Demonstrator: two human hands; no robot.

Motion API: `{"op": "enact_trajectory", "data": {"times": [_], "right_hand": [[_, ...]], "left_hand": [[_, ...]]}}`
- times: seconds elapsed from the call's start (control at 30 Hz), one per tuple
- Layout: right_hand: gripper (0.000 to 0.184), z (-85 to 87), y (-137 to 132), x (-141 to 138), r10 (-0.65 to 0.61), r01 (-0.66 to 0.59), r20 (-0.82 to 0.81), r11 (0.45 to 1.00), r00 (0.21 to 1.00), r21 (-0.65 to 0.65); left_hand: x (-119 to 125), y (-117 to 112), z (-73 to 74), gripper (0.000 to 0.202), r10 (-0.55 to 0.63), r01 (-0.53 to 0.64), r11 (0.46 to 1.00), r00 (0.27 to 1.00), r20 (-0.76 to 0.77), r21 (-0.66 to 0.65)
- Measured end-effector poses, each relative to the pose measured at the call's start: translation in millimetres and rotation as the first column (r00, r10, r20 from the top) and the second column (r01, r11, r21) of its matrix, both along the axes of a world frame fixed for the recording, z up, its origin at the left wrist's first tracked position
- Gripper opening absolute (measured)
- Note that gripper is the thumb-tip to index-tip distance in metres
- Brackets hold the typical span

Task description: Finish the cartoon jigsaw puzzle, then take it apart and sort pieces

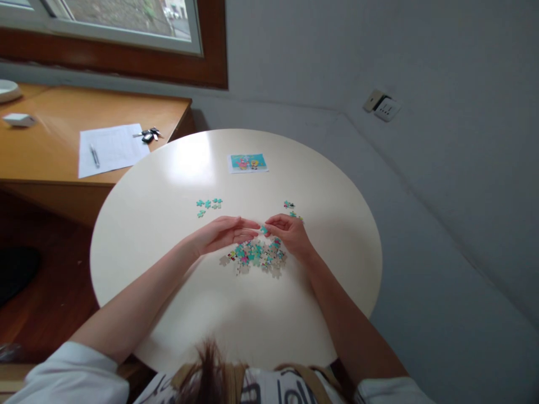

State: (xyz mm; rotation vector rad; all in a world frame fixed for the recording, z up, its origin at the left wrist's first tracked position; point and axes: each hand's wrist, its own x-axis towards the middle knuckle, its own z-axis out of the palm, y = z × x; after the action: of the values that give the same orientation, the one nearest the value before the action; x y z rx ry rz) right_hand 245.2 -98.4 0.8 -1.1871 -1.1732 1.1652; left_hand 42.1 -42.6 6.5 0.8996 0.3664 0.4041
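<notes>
Between the fingertips of my right hand (290,231) is a small teal jigsaw puzzle piece (263,229). My left hand (225,233) is beside it with fingers stretched out, its tips close to that piece; whether they touch it I cannot tell. Just below both hands lies a loose heap of jigsaw pieces (255,255), teal, white, pink and yellow, some showing their pale backs. A small group of teal pieces (208,204) sits to the left, above my left hand. Near my right hand are a few more pieces (288,205), partly hidden by it.
A picture card (248,163) with cartoon figures lies at the far side of the round white table (138,241). On the wooden desk (54,151) at left are a paper sheet (112,147), a pen (95,156) and keys (148,134). A wall stands at right.
</notes>
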Motion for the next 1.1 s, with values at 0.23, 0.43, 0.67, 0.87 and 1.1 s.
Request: {"op": "enact_trajectory", "data": {"times": [0.23,0.43,0.67,0.87,1.1], "right_hand": [[0.033,1.1,-2,-1,0.019,-0.019,-0.012,1.000,1.000,-0.021],[0.031,1.8,-3,-2,0.060,-0.060,-0.008,0.998,0.998,-0.027],[0.030,-2.0,-1,-1,0.026,-0.026,0.042,1.000,0.999,-0.009],[0.025,-2.9,-1,0,0.010,-0.010,0.098,1.000,0.995,-0.003],[0.024,-4.4,-1,-1,0.022,-0.024,0.148,1.000,0.989,0.011]], "left_hand": [[-1,2,-2.9,0.039,-0.081,0.082,0.997,0.996,0.031,-0.017],[-1,1,-1.8,0.039,-0.098,0.098,0.995,0.995,0.001,0.014],[-7,15,2.6,0.024,0.368,-0.292,0.917,0.882,-0.295,0.272],[-29,38,4.1,0.019,0.771,-0.344,0.553,0.557,-0.309,0.759],[-37,42,1.1,0.016,0.783,-0.112,0.462,0.517,-0.345,0.880]]}}
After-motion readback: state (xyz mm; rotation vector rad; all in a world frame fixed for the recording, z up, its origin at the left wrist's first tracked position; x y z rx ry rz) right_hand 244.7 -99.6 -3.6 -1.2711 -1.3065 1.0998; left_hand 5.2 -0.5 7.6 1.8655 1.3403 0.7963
